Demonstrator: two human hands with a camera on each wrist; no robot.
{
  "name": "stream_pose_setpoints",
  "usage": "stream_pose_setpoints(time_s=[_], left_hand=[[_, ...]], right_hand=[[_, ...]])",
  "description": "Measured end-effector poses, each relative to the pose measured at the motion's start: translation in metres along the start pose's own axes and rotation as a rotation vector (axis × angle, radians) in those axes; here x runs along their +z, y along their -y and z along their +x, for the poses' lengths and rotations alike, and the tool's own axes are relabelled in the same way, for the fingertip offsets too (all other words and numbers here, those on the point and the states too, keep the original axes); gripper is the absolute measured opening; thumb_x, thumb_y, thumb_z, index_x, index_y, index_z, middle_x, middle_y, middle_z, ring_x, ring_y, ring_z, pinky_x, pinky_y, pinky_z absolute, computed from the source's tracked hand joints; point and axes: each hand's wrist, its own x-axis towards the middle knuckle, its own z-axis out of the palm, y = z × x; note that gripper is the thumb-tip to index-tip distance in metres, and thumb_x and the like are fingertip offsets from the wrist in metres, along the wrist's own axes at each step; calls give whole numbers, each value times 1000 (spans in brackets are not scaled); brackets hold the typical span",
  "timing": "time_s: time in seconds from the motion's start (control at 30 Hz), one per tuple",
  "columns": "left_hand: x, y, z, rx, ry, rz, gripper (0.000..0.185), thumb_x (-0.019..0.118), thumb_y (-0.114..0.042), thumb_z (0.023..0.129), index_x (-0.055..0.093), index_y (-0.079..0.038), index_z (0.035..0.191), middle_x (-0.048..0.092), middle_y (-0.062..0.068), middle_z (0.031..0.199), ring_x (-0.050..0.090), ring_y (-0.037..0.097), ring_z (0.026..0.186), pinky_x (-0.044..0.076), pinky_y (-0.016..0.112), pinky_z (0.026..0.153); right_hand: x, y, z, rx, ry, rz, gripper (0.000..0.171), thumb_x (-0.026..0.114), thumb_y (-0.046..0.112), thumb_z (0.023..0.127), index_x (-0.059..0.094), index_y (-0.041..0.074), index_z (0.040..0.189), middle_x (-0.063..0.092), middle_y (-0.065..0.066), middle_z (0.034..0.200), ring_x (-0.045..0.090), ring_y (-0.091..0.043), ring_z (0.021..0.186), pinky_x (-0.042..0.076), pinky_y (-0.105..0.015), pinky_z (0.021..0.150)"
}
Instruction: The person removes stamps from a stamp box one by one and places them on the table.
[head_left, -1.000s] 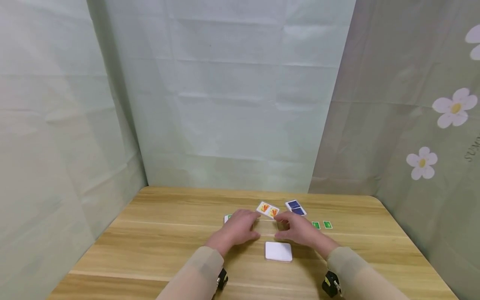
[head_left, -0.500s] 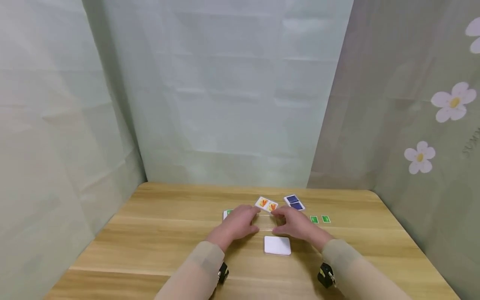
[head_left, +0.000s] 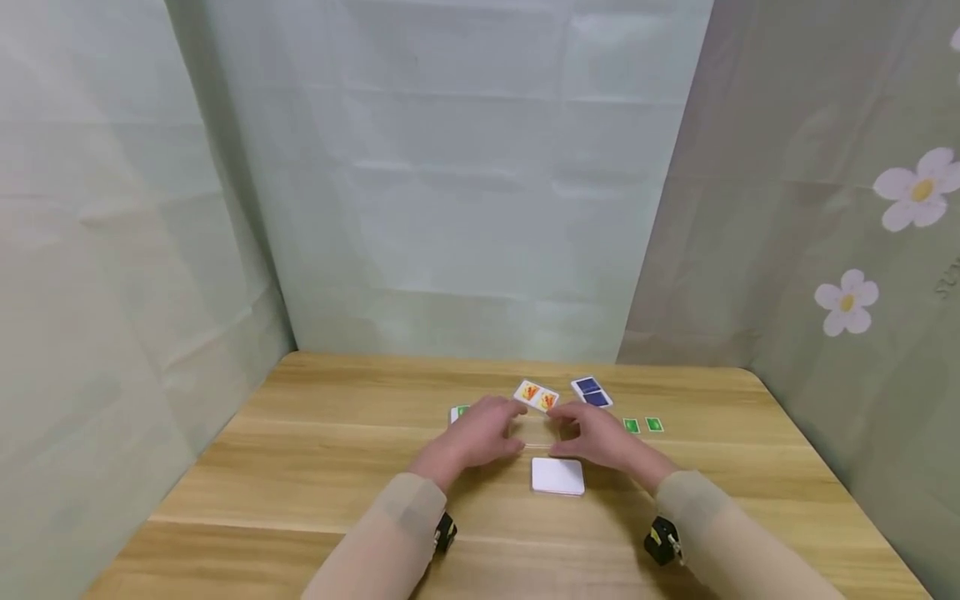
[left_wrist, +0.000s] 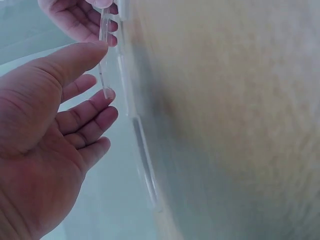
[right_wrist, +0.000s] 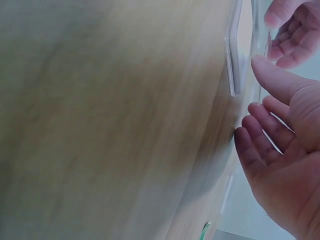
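Note:
Between my two hands is a clear rectangular plastic piece point(head_left: 537, 447), thin and see-through, held level just above the table. My left hand point(head_left: 480, 433) pinches its left end between thumb and fingers. At the right end, the thumb and fingers of my right hand point(head_left: 602, 437) grip it the same way. In the left wrist view the clear piece point(left_wrist: 104, 55) appears edge-on, with both hands along it. Just nearer to me lies a white card stack point(head_left: 557, 476). Beyond the fingertips sits a card with two orange pictures point(head_left: 536, 396).
A card with two dark blue panels point(head_left: 592, 392) lies at the back right. Two small green pieces point(head_left: 642, 425) are right of my right hand. Left of my left hand, a white-and-green card point(head_left: 457, 412) is partly covered by it. Curtains point(head_left: 480, 208) surround the wooden table point(head_left: 315, 467).
Both hands keep their grip on the clear plastic piece, almost still. The head view has tilted slightly, so the table and cards appear higher in it.

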Motion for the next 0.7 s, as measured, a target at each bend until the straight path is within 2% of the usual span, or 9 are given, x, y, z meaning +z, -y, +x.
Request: stream_pose_setpoints(time_s=[0.33,0.7], left_hand=[[-3,-13,-10,14,25,-27,57,84,-28,101,65,-10,151,65,8,151,57,31,143,45,47,121],[-1,-29,-23,26,65,-77,57,84,-30,101,65,-11,152,66,6,150,57,27,142,46,46,120]], right_hand=[[-12,7,-25,-50,31,37,57,91,17,93,69,-1,143,72,-15,133,69,-34,119,58,-55,104],[-18,9,-52,-65,50,2,58,89,27,96,69,3,145,68,-8,134,67,-27,118,59,-51,101]])
